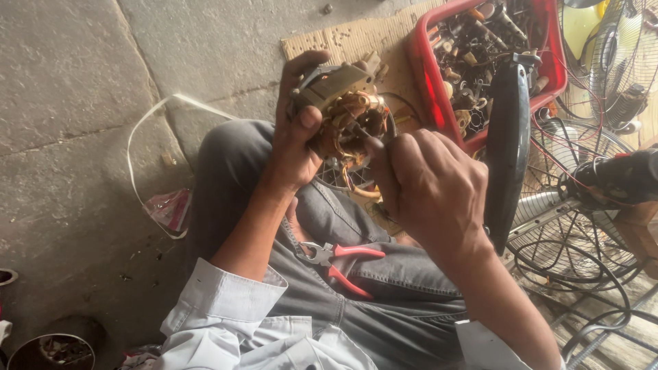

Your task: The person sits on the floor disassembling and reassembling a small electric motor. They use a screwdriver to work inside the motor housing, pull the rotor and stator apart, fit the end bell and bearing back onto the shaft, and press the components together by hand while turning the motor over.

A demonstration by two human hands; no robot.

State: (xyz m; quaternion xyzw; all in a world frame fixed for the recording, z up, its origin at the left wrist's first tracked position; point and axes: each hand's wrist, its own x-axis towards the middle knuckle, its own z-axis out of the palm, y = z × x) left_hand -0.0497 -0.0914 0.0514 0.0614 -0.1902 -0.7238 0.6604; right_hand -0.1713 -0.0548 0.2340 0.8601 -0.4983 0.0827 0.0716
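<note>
While the person sits on a stone floor, their left hand (296,130) grips one small electric motor (346,113) with copper windings, held up above the knees. One right hand (428,185) is closed around a thin tool (367,137), its tip touching the windings. One pair of red-handled pliers (339,264) rests on the grey trousers. One red plastic crate (428,75) of small parts stands beyond on cardboard (356,38), beside wire fan guards (576,233) at right.
</note>
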